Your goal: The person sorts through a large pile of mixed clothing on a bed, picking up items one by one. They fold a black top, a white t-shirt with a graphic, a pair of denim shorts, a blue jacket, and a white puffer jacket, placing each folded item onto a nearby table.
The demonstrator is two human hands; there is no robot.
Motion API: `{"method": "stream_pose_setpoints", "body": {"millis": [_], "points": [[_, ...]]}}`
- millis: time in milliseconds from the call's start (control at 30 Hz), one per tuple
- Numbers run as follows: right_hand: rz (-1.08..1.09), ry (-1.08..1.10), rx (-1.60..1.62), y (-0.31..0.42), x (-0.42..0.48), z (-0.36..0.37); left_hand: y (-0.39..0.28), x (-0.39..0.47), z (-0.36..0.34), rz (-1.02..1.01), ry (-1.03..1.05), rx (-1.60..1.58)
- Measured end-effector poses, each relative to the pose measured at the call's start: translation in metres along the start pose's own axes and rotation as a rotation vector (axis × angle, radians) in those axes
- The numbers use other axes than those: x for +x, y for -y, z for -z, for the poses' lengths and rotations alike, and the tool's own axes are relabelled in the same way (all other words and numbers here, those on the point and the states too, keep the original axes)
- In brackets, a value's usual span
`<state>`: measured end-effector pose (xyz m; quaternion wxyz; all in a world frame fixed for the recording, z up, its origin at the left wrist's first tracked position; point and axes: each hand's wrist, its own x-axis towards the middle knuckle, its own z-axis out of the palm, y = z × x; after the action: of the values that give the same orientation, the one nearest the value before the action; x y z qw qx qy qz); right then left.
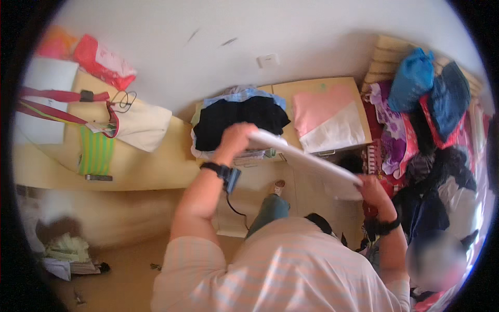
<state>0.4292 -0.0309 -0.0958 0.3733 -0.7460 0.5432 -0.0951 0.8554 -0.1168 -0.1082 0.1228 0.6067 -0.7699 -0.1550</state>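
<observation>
A white cloth (312, 158), probably a garment, is stretched between my two hands in front of my body and slants down to the right. My left hand (238, 137) grips its upper left end, close to a pile of clothes topped by a black garment (241, 119). At the other end, my right hand (375, 192) pinches the cloth near a red patterned textile. Motion blurs the cloth, so its kind is hard to tell. Beyond it, a folded pink-and-white garment (329, 121) lies flat on a pale wooden cabinet top (339, 86).
To the left, a wooden desk (156, 175) holds a cream bag (144, 124) and a green-yellow striped cloth (96, 150). Heaped clothes (421, 210), a blue drawstring bag (411, 82) and a denim hat (450, 101) crowd the right. Papers (70, 251) lie at lower left.
</observation>
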Motion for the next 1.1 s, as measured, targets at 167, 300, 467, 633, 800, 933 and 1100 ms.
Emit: {"method": "stream_pose_setpoints", "body": {"millis": [167, 300, 467, 633, 800, 933, 1100], "points": [[0.18, -0.101, -0.04, 0.121, 0.158, 0.005, 0.129, 0.035, 0.071, 0.052, -0.471, 0.025], [0.368, -0.138, -0.235, 0.156, 0.249, -0.05, 0.223, 0.007, 0.058, 0.172, -0.531, 0.125], [0.399, 0.162, -0.549, 0.131, 0.304, -0.174, 0.323, -0.046, -0.021, 0.447, -0.258, 0.308], [0.12, 0.502, -0.489, 0.108, 0.272, -0.24, 0.343, -0.097, -0.074, 0.978, 0.131, 0.414], [-0.239, 0.671, -0.091, 0.066, 0.249, -0.248, 0.364, -0.12, -0.13, 1.224, -0.013, -0.383], [-0.201, 0.555, -0.022, 0.07, 0.26, -0.256, 0.329, -0.082, -0.122, 1.138, -0.146, -0.001], [0.295, 0.551, -0.477, 0.123, 0.292, -0.285, 0.315, -0.062, -0.118, 0.557, 0.029, 0.398]]}}
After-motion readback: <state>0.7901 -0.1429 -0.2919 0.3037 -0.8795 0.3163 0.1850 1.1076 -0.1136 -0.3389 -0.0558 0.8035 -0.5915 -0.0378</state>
